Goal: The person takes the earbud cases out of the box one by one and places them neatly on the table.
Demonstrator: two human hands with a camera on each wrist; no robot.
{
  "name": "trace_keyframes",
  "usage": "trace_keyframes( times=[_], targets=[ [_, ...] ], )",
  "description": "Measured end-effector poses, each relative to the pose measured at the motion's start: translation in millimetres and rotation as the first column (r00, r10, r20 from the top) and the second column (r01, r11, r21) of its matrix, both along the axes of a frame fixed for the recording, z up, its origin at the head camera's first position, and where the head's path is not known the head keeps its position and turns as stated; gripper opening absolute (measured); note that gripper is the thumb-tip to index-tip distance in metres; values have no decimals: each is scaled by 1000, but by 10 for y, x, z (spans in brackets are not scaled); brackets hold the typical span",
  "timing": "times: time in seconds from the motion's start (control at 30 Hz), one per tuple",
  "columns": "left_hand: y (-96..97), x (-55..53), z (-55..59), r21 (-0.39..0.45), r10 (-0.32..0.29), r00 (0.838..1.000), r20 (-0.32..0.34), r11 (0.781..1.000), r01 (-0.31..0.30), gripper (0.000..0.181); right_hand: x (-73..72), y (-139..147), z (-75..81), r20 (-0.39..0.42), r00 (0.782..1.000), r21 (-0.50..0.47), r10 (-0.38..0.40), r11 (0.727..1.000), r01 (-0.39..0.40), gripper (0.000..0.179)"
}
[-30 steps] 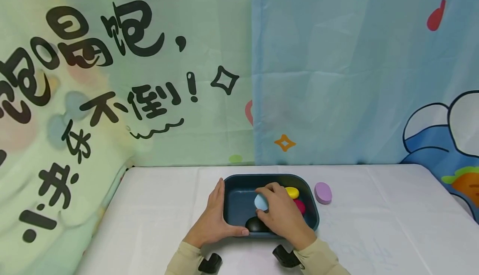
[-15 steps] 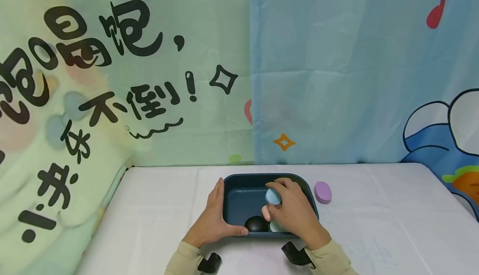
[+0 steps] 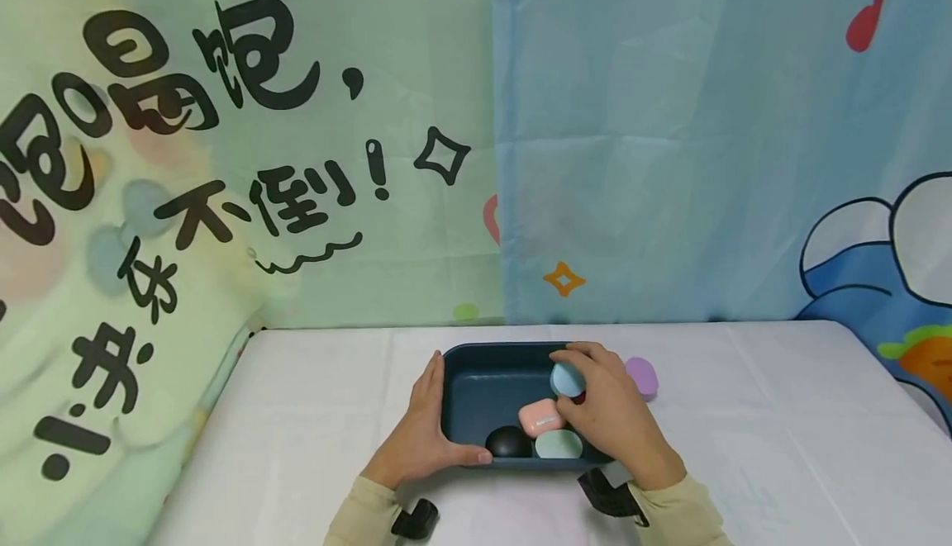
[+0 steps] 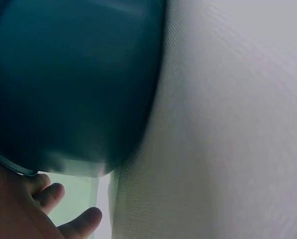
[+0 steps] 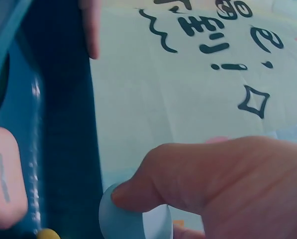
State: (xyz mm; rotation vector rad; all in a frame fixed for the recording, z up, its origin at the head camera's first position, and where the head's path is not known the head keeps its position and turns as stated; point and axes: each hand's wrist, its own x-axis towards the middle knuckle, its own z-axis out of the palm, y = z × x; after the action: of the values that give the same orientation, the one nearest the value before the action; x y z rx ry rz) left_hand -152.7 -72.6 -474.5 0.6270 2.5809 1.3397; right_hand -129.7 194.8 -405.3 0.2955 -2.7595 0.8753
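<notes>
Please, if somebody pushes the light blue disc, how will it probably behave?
The light blue disc is probably stiff: the right hand pinching it makes no visible dent. Its curved outline may let it roll if it stands on edge. Its smooth surface could be slippery.

With the right hand (image 3: pixel 621 411), pinched a blue piece (image 3: pixel 567 380) over the dark tray (image 3: pixel 476 397); with the left hand (image 3: pixel 422 434), touched its left end. Had a black piece (image 3: pixel 509 442), pink piece (image 3: pixel 540 418) and green piece (image 3: pixel 559 444) inside, purple piece (image 3: pixel 643 378) on the worktop (image 3: pixel 759 430).

The green curtain (image 3: pixel 297 137) reads “吧,” and “不倒!”
</notes>
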Motion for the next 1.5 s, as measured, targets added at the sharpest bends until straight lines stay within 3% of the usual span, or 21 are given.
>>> trace_keyframes(
  times=[0.43, 0.67, 0.93, 1.5],
  targets=[
    [-6, -4, -36, -5, -8, 1000, -19, 1000, 8, 139, 23, 266, 86, 122, 989, 43, -84, 996, 79, 46],
    [1, -7, -56, -5, -11, 1000, -17, 1000, 11, 138, 6, 467, 68, 92, 993, 41, -80, 996, 76, 45],
    [-11, -9, -58, -15, -11, 1000, 0, 1000, 11, 138, -26, 651, 43, 85, 990, 57, -109, 993, 104, 56],
    [-23, -25, -47, -8, -3, 1000, 8, 1000, 3, 136, -123, 1042, -91, 152, 975, 85, -159, 985, 148, 54]
  ],
)
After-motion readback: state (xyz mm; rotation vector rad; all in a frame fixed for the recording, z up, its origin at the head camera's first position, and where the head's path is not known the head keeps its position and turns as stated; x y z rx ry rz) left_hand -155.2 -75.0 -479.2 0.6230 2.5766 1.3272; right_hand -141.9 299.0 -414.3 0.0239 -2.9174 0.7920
